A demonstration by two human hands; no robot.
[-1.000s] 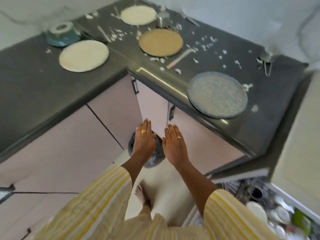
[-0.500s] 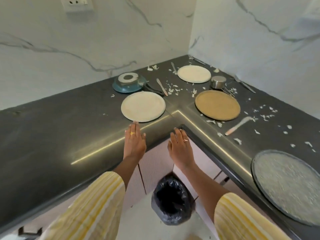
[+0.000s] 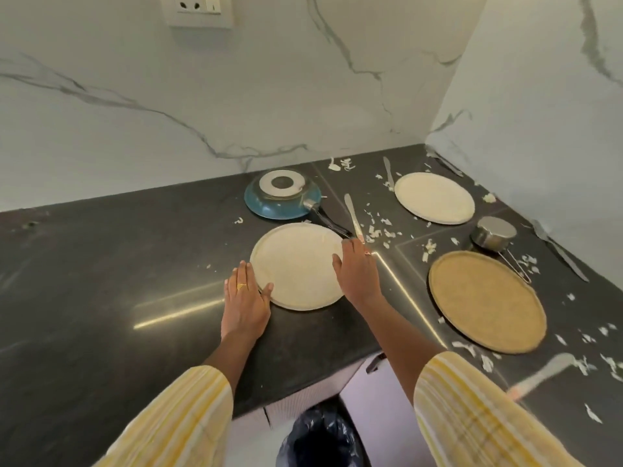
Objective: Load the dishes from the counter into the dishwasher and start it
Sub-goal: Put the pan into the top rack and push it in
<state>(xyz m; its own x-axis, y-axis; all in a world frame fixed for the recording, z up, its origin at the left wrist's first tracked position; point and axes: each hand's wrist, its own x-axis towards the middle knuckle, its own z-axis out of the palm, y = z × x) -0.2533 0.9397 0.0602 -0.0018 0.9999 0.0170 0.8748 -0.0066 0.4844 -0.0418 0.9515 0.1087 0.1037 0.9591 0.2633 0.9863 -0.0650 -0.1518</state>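
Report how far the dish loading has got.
Done: nothing visible; the dishwasher is out of view. In hand: the left hand and right hand flank the near cream plate, touching its rim, not lifting it yet. Left: far cream plate, brown plate, upturned blue pan, steel pot, knives, then starting the machine.

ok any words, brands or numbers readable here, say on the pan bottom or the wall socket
No text can be read anywhere in this view.
On the upturned blue pan: the base ring is blank or too blurred to tell.
On the wall socket: no legible marking.
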